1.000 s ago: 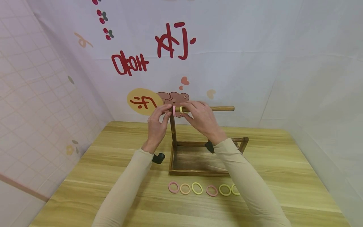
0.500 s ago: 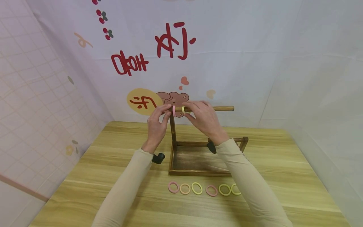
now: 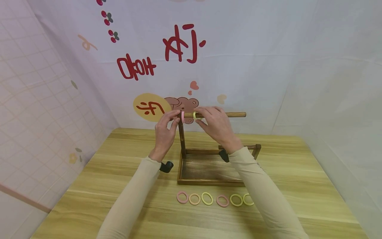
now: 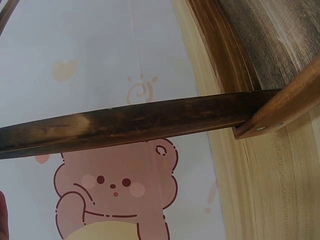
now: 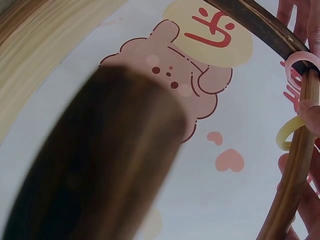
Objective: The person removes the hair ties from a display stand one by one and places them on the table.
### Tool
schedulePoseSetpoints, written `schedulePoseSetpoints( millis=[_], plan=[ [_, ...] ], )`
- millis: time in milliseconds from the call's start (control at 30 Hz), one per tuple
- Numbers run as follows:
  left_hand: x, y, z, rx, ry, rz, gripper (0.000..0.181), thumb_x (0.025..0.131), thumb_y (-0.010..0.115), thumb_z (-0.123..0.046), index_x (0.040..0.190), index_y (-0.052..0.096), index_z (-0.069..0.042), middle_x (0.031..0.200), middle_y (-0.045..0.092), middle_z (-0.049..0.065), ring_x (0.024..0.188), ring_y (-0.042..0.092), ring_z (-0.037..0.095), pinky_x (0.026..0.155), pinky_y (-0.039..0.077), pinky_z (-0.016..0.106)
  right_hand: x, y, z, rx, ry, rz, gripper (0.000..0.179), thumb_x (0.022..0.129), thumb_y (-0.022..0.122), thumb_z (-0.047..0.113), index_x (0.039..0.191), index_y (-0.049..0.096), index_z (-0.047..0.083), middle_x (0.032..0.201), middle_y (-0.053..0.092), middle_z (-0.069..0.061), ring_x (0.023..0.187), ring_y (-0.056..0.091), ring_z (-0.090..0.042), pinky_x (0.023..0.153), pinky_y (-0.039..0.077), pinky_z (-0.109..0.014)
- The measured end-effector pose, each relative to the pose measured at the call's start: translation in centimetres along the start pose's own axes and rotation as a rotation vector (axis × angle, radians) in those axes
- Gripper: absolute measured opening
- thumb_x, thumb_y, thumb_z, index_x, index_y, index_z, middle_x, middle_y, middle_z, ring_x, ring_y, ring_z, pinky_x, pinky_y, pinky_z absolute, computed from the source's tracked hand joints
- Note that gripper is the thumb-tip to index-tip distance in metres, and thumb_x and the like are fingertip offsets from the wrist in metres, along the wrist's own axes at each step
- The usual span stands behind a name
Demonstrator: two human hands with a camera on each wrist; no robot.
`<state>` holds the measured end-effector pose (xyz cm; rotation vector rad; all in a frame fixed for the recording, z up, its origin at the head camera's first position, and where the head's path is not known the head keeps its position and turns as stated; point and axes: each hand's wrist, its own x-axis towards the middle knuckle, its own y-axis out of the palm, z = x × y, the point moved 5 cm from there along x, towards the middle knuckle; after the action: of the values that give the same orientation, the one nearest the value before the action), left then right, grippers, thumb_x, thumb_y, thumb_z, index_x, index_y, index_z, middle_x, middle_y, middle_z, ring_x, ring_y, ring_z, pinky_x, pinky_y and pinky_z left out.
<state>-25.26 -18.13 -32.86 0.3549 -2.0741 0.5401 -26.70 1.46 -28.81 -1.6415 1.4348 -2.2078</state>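
In the head view my left hand [image 3: 165, 130] grips the top corner of a dark wooden rack [image 3: 182, 139], its fingertips close against a pink ring [image 3: 183, 117]. That ring hangs around the rack's horizontal rod [image 3: 237, 114] at its left end. A yellow ring [image 3: 194, 115] also encircles the rod, a short gap to the right, and my right hand [image 3: 217, 124] pinches it between thumb and fingers. The right wrist view shows the pink ring [image 5: 295, 65] and yellow ring [image 5: 286, 134] on the rod. Only a sliver of finger [image 4: 3, 217] appears in the left wrist view.
Several loose rings lie in a row in front of the rack, among them a pink ring [image 3: 182, 197] and a yellow ring [image 3: 207, 198]; my right sleeve partly covers the last. A lower wooden bar [image 3: 253, 147] stands at the rack's right. A printed cloth [image 3: 253, 66] hangs behind.
My right hand has slid slightly right along the rod with the yellow ring, widening the gap to the pink ring. The left hand and the pink ring stay put.
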Motion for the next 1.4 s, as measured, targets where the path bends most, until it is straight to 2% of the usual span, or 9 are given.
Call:
schedulePoseSetpoints(
  millis=[433, 800, 1100, 1400],
  plan=[
    [0.0, 0.0, 0.0, 0.0, -0.011, 0.007, 0.027, 0.098, 0.07, -0.004, 0.124, 0.071, 0.001, 0.125, 0.07, 0.016, 0.104, 0.069, 0.031, 0.096, 0.057, 0.039, -0.3, -0.4, -0.3, -0.004, -0.001, -0.02, 0.044, 0.088, 0.085, 0.016, 0.128, 0.07, 0.007, 0.12, 0.075, -0.007, 0.109, 0.07, -0.027, 0.101, 0.051, -0.048],
    [0.0, 0.0, 0.1, -0.03, 0.004, -0.016, 0.027, 0.096, 0.071, -0.001, 0.123, 0.072, 0.0, 0.122, 0.072, 0.015, 0.101, 0.07, 0.032, 0.094, 0.058, 0.041, -0.6, -0.8, -0.8, 0.001, 0.012, -0.023, 0.043, 0.089, 0.085, 0.015, 0.128, 0.07, 0.007, 0.123, 0.074, -0.008, 0.112, 0.069, -0.027, 0.102, 0.05, -0.048],
    [0.0, 0.0, 0.0, -0.02, -0.01, -0.009, 0.027, 0.096, 0.071, -0.003, 0.123, 0.072, 0.0, 0.124, 0.071, 0.015, 0.106, 0.069, 0.031, 0.095, 0.057, 0.039, -1.0, -1.1, -1.2, 0.001, 0.01, -0.038, 0.042, 0.088, 0.085, 0.015, 0.127, 0.07, 0.007, 0.122, 0.074, -0.008, 0.11, 0.07, -0.027, 0.101, 0.051, -0.048],
    [0.0, 0.1, 0.1, -0.021, 0.004, -0.02, 0.026, 0.096, 0.071, 0.0, 0.121, 0.073, 0.0, 0.121, 0.072, 0.015, 0.104, 0.07, 0.031, 0.094, 0.058, 0.039, -1.3, -1.4, -1.6, 0.002, 0.008, -0.038, 0.042, 0.088, 0.085, 0.016, 0.126, 0.07, 0.006, 0.121, 0.074, -0.009, 0.111, 0.07, -0.027, 0.101, 0.051, -0.05]
  ],
)
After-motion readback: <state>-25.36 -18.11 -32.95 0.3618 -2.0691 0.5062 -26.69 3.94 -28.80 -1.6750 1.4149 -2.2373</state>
